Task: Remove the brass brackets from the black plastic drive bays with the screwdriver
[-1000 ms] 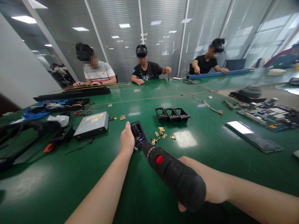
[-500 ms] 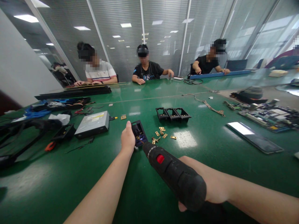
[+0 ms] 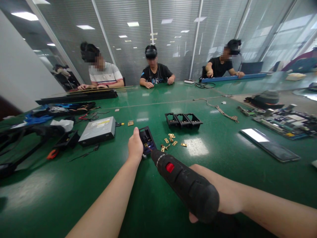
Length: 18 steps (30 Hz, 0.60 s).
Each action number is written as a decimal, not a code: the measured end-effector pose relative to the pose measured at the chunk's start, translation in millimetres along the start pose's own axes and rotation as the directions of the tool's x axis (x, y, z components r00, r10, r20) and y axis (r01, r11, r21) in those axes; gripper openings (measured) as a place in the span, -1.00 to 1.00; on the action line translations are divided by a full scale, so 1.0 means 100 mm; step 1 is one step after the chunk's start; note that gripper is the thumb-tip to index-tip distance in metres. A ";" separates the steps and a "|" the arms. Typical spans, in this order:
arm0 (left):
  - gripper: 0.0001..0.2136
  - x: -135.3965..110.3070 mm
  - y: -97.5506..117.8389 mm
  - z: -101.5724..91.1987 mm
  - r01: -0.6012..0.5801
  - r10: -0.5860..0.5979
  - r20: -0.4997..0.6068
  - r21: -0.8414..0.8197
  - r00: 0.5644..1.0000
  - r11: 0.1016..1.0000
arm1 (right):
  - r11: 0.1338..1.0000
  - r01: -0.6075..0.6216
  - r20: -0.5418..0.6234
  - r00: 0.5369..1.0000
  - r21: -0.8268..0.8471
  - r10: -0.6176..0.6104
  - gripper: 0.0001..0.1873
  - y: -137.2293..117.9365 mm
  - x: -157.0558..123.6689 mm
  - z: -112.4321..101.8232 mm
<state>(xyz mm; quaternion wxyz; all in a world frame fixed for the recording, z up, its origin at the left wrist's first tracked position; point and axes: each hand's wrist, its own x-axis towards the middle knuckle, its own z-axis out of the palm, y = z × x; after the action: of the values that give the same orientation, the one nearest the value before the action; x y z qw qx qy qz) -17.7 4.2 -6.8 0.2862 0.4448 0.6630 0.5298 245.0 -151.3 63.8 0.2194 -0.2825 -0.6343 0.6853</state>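
Note:
My left hand (image 3: 135,147) is closed round the left side of a small black plastic housing (image 3: 147,139) standing on the green table (image 3: 74,185). My right hand (image 3: 220,195) grips a black electric screwdriver (image 3: 185,183) with a red switch. Its tip points into the housing, where a small light glows. Several small brass plates (image 3: 170,141) lie just right of the housing. Three more black housings (image 3: 183,119) sit in a row farther back.
A silver optical drive (image 3: 97,130) lies to the left, beside cables, black frames and an orange-handled tool (image 3: 52,153). A flat panel (image 3: 269,148) and circuit boards (image 3: 287,122) lie at the right. Three people sit at the far side.
Both hands and the screwdriver stay nearly still on the housing. The person in the middle across the table has lowered a raised hand.

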 end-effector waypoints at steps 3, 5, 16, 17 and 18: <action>-0.23 0.00 0.00 0.00 -0.007 0.007 0.003 -0.010 1.000 1.000 | 1.000 0.003 0.009 1.000 -0.009 -0.003 -0.57 0.01 0.00 -0.02; -0.23 0.00 0.00 0.00 -0.004 0.004 0.004 -0.009 1.000 1.000 | 1.000 0.009 0.017 1.000 -0.019 -0.009 -0.58 0.01 0.00 -0.02; -0.22 0.00 0.00 0.00 -0.024 0.024 -0.006 0.012 1.000 1.000 | 1.000 0.016 0.024 1.000 -0.026 -0.015 -0.57 0.01 0.02 -0.01; -0.21 0.00 0.00 0.00 -0.027 0.027 -0.005 0.015 1.000 1.000 | 0.999 0.018 0.028 0.999 -0.026 -0.017 -0.56 0.01 0.02 -0.02; -0.21 0.00 0.00 0.00 -0.029 0.029 -0.003 0.017 1.000 0.999 | 1.000 0.020 0.028 0.999 -0.023 -0.020 -0.56 0.01 0.02 -0.02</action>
<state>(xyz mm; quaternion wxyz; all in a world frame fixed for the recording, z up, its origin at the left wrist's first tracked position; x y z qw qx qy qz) -17.5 4.6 -6.7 0.2736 0.4557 0.6614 0.5292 245.0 -148.9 62.4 0.2143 -0.2693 -0.6480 0.6794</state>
